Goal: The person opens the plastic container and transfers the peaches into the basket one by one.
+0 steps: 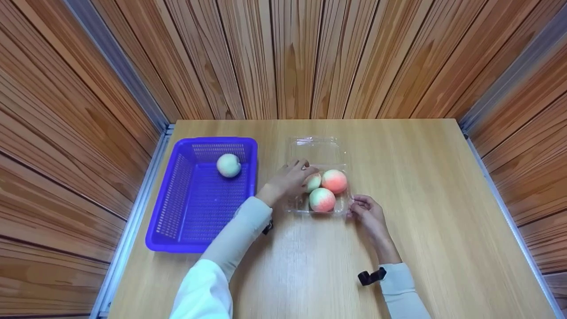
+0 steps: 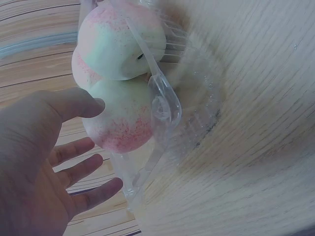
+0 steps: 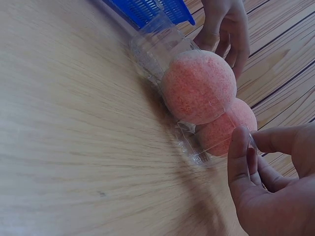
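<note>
Clear plastic container (image 1: 342,204) sits on the desk (image 1: 412,159), to the right of the basket, lid (image 1: 318,151) folded back on the far side. Three peaches are held in it: left peach (image 1: 313,183), rear right peach (image 1: 334,181), near peach (image 1: 322,200), bunched together.

Right hand (image 1: 370,215): right edge of the container is pinched between thumb and fingers. Left hand (image 1: 290,179): nothing gripped, fingers spread loosely beside the left peach; thumb overlaps it in the left wrist view, contact can't be told.

Handling, judged by look: container should be light, thin-walled, springy, rather slippery; likely to be skidded or creased if pushed hard. Best held by the rim or a corner, no squeezing of the walls. Peaches look matt and round, probably light, with decent grip but prone to rolling; weight and softness can't be confirmed. Best taken from above, thumb and fingers on opposite sides.

Around: blue-purple basket (image 1: 190,212) stands at the left, one more peach (image 1: 228,165) at its far right corner. Its raised wall has to be cleared from above. Left peach is partly covered by the left hand, and side access is blocked by neighbouring fruit and the container wall.
</note>
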`<state>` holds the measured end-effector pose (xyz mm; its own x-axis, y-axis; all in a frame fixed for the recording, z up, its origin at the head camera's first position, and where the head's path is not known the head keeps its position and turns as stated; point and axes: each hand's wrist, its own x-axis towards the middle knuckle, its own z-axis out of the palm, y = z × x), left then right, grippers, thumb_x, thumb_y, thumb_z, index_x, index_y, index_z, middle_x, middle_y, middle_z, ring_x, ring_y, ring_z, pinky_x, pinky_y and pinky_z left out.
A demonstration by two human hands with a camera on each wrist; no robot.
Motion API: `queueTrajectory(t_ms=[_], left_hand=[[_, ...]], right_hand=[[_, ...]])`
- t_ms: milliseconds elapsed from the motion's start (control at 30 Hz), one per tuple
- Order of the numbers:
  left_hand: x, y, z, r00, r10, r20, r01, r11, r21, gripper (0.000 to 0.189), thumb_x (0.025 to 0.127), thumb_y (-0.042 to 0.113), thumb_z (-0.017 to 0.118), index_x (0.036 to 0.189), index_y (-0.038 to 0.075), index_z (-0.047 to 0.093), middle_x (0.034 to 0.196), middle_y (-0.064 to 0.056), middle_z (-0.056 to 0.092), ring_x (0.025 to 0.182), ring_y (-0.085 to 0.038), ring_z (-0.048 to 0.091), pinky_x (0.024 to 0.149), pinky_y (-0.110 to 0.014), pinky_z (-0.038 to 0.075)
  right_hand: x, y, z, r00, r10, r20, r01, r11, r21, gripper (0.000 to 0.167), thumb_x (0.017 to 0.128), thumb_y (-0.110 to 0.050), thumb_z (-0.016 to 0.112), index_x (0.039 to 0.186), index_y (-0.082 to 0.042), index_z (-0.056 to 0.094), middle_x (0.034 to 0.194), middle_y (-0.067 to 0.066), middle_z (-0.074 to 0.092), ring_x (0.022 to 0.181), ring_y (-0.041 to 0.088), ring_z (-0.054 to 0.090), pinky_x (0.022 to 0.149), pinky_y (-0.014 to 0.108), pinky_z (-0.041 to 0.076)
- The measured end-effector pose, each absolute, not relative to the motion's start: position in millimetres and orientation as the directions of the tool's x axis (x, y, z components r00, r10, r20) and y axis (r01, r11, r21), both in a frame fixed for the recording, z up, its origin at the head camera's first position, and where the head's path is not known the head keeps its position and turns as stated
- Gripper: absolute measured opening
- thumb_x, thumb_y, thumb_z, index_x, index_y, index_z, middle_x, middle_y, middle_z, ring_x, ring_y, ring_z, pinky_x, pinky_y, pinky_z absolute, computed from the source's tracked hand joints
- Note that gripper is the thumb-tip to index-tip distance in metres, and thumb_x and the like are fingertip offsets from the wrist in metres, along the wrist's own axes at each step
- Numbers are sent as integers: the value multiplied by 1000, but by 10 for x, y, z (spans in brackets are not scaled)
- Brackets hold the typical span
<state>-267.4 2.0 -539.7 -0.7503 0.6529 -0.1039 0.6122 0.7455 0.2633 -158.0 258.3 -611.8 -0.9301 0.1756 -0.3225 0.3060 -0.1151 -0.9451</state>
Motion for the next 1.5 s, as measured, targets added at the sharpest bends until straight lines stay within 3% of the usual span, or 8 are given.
queueTrajectory(t_ms=[267, 667, 967, 1500], left_hand=[[-2666, 42, -5464, -760, 640, -115, 598, 758, 260, 52, 104, 23, 67, 154, 24, 53, 150, -12, 51, 140, -31, 52, 114, -51, 51], [-2651, 61, -5497, -751, 646, -139, 598, 754, 273, 57, 104, 23, 67, 158, 25, 50, 149, -12, 50, 139, -29, 50, 118, -47, 48], [-2648, 78, -5555, -748, 648, -143, 595, 750, 288, 68, 97, 18, 74, 158, 21, 46, 146, -14, 49, 132, -30, 54, 114, -45, 50], [-2629, 162, -5694, -780, 588, -215, 528, 802, 279, 78, 95, 25, 77, 163, 22, 38, 155, -16, 40, 138, -33, 51, 114, -47, 51]], right_hand=[[-1575, 2589, -6088, -929, 182, -323, 307, -112, -945, 36, 103, -1, 62, 136, 8, 54, 107, 6, 64, 86, 13, 69, 78, 25, 62], [-1585, 2597, -6092, -925, 188, -329, 318, -89, -944, 37, 103, -2, 62, 138, 7, 54, 111, 8, 65, 86, 13, 71, 79, 25, 62], [-1583, 2597, -6090, -934, 173, -313, 296, -120, -948, 35, 104, 0, 61, 137, 9, 53, 107, 8, 63, 82, 13, 70, 76, 22, 61], [-1564, 2607, -6106, -928, 172, -332, 322, -84, -943, 36, 105, -3, 60, 139, 6, 54, 109, 8, 63, 87, 16, 71, 82, 27, 63]])
